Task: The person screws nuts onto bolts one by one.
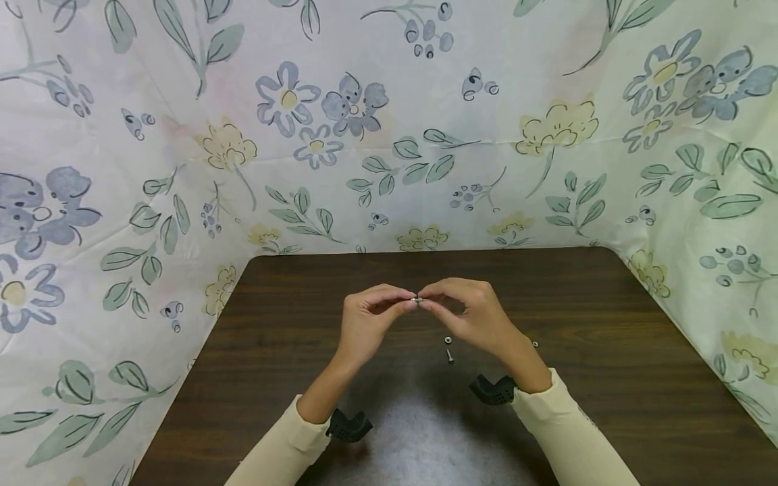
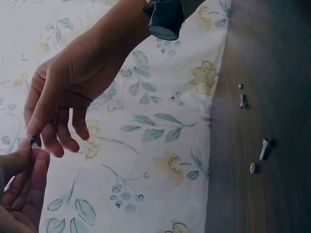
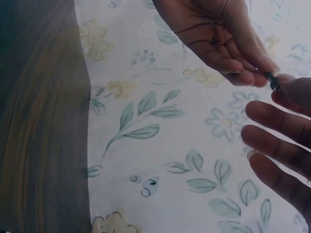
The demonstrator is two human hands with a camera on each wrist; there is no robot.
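Note:
Both hands meet above the far half of the table around one small metal fastener (image 1: 417, 300). My left hand (image 1: 369, 322) pinches one end of it between thumb and fingertips. From the other side my right hand (image 1: 477, 314) pinches it too, thumb against index finger. In the right wrist view, the fastener (image 3: 273, 81) shows as a dark, shiny bit between the fingertips, and the right hand's other fingers (image 3: 279, 172) are spread apart. Fingertips cover most of the fastener, so I cannot tell its exact kind.
Below the hands, a nut (image 1: 448, 340) and a bolt (image 1: 450, 356) lie on the dark wooden table (image 1: 279, 337). Another nut (image 1: 535, 344) shows beside the right forearm. The left wrist view also shows a second bolt (image 2: 243, 101). Flowered cloth (image 1: 389, 202) surrounds the table's back and sides.

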